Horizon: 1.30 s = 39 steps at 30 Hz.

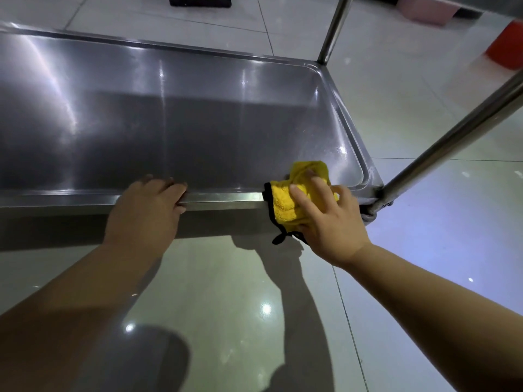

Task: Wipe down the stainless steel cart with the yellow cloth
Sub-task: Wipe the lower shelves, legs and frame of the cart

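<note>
step: we're wiping the near rim of the cart shelf, lower right of frame, close to the corner post.
cloth: bunched, draped over the rim, part on the shelf, part hanging down the front.
right hand: fingers curled round the cloth, pressing it onto the rim.
left hand: centre frame, fingers hooked over the rim, bracing; it holds nothing else.
next: we judge a steady pressed stroke along the rim, leftward; left hand sits in that path and must shift.
floor: glossy tile.
</note>
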### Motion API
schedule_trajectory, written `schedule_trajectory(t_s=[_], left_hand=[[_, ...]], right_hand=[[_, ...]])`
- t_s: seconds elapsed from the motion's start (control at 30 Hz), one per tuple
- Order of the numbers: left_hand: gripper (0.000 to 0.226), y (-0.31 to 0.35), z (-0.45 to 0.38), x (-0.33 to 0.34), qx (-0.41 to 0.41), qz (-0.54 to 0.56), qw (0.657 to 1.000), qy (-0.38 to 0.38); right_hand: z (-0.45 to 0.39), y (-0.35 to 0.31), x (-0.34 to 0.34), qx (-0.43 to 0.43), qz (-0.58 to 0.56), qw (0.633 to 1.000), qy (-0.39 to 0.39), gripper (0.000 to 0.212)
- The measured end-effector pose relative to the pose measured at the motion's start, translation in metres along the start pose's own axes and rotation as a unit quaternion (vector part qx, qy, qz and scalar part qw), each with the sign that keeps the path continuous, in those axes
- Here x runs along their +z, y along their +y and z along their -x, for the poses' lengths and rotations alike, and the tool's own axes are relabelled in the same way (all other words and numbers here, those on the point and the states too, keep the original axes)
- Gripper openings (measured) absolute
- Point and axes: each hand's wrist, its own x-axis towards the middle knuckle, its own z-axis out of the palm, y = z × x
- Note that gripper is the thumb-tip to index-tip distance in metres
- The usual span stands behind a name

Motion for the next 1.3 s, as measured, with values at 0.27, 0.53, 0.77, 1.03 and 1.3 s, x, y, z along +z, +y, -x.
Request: schedule_trajectory(t_s=[0.27, 0.53, 0.77, 1.03, 1.3], left_hand=[[0.032, -0.009, -0.002, -0.003, -0.024, -0.009, 1.0, -0.01], [0.028, -0.009, -0.002, -0.003, -0.02, 0.005, 1.0, 0.001], [0.033, -0.024, -0.002, -0.006, -0.023, 0.014, 1.0, -0.002], [0.026, -0.05, 0.004, -0.013, -0.018, -0.004, 0.999, 0.037], [0.025, -0.063, 0.011, -0.018, 0.022, -0.024, 0.998, 0.047]], right_hand=[[-0.022, -0.024, 0.011, -0.015, -0.014, 0.999, 0.038, 0.061], [-0.052, -0.075, 0.011, -0.064, -0.054, 0.995, 0.052, 0.053], [-0.05, -0.059, 0.012, -0.053, -0.071, 0.996, 0.021, 0.067], [-0.031, -0.032, 0.012, 0.037, -0.043, 0.998, -0.015, 0.063], [-0.044, -0.055, 0.018, 0.017, -0.069, 0.997, 0.003, 0.062]])
